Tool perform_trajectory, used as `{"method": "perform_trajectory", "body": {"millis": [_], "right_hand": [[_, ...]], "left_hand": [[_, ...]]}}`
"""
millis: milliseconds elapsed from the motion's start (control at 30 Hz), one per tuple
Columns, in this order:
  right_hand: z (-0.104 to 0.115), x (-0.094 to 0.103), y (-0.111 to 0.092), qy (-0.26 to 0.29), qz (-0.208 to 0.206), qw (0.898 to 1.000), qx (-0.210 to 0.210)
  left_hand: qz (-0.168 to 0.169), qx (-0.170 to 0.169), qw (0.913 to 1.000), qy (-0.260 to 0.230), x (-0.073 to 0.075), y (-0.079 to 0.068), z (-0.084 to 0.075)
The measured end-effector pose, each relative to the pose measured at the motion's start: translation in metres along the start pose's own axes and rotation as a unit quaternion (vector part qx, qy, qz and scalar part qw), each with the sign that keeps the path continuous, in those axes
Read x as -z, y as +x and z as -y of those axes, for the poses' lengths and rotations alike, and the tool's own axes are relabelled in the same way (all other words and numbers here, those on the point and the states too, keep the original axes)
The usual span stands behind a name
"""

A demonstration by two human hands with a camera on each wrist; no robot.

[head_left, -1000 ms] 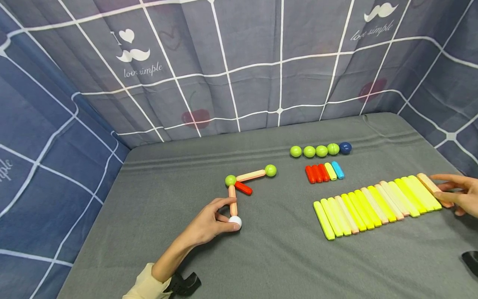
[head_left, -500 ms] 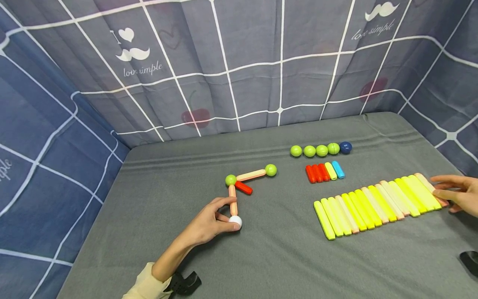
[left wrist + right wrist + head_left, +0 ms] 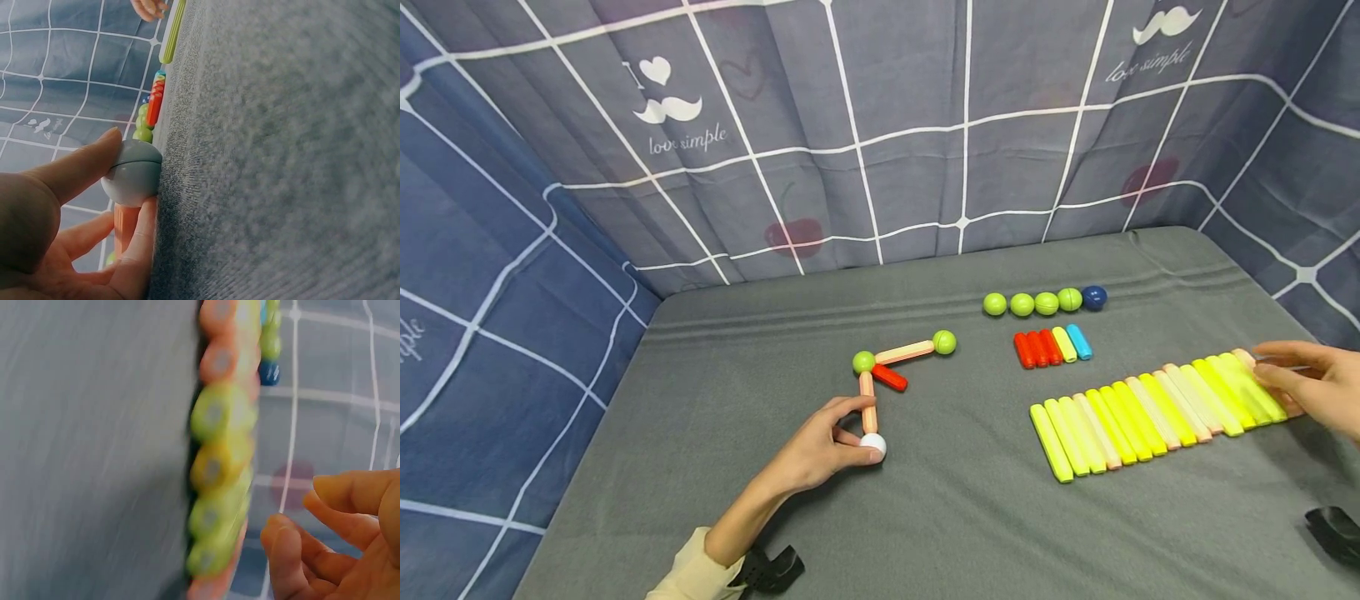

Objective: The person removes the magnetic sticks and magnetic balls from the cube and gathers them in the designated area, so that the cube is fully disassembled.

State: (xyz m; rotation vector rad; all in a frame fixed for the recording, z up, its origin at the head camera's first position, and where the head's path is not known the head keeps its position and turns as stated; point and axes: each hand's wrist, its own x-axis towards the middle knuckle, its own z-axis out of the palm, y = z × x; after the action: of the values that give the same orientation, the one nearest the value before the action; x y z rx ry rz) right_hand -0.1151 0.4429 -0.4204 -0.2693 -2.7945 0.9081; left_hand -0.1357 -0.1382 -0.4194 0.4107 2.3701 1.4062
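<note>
My left hand grips the near end of a small joined piece, thumb on a white ball and fingers by a peach stick. This stick runs from the white ball to a green ball, where a short red stick and a pale stick with another green ball branch off. At the far right, my right hand hovers over the end of a row of yellow and peach sticks. It partly hides the last peach stick. In the right wrist view its fingers are apart from the sticks.
Several green balls and a dark blue ball stand in line at the back. In front of them lie short red sticks, a yellow-green one and a blue one. A checked curtain borders the grey cloth.
The last peach stick has moved left against the row's end. My right hand has let go of it and shifted a little left over the row. My left hand has not moved.
</note>
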Motion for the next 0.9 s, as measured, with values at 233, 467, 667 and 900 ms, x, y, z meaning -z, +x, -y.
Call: {"method": "perform_trajectory", "body": {"millis": [233, 467, 667, 900], "right_hand": [[0.073, -0.009, -0.007, 0.028, 0.051, 0.996, 0.066], [0.141, -0.033, -0.004, 0.08, 0.12, 0.975, 0.167], [0.199, -0.078, 0.003, 0.124, 0.196, 0.948, 0.216], [0.251, -0.129, 0.001, 0.179, 0.281, 0.914, 0.233]], "left_hand": [[0.0, 0.001, 1.0, -0.001, 0.0, 0.0, 0.001], [-0.001, 0.0, 1.0, 0.002, -0.001, 0.0, -0.001], [-0.002, 0.0, 1.0, 0.007, -0.001, 0.0, -0.001], [-0.008, -0.002, 1.0, 0.004, 0.0, -0.001, -0.001]]}}
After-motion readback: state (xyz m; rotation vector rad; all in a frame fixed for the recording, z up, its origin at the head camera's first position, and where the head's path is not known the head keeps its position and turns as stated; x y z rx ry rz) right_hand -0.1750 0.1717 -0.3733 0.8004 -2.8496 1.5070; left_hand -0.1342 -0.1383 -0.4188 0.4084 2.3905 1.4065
